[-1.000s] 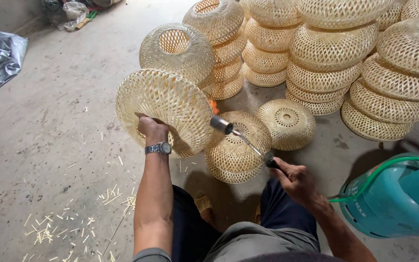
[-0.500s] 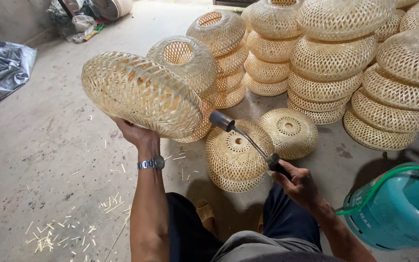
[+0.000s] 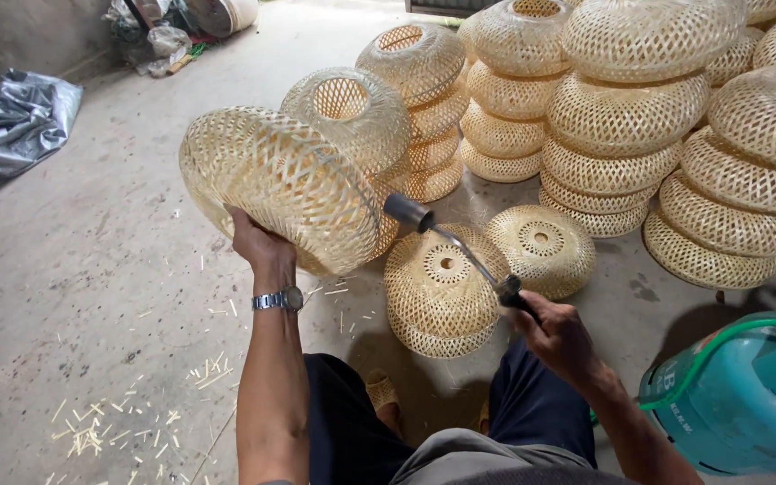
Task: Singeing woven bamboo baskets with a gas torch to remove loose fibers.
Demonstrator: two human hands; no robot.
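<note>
Now tilted side-on and raised in clenched left hand (image 3: 258, 244): woven bamboo lampshade (image 3: 285, 184), swung toward gas torch (image 3: 451, 242) gripped in right hand (image 3: 557, 334), exposing fresh flank for singeing.

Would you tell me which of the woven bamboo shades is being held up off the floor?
The round woven bamboo shade gripped by the left hand. Every other shade rests on the concrete floor or in stacks.

stacked woven bamboo lampshades (image 3: 626, 117) fill upper right | two loose lampshades (image 3: 541, 247) lie on the concrete floor (image 3: 92, 287) | teal gas cylinder (image 3: 738, 395) lower right | crumpled grey plastic sheet (image 3: 11, 126) far left | bamboo splinters (image 3: 92, 436) scattered lower left
</note>
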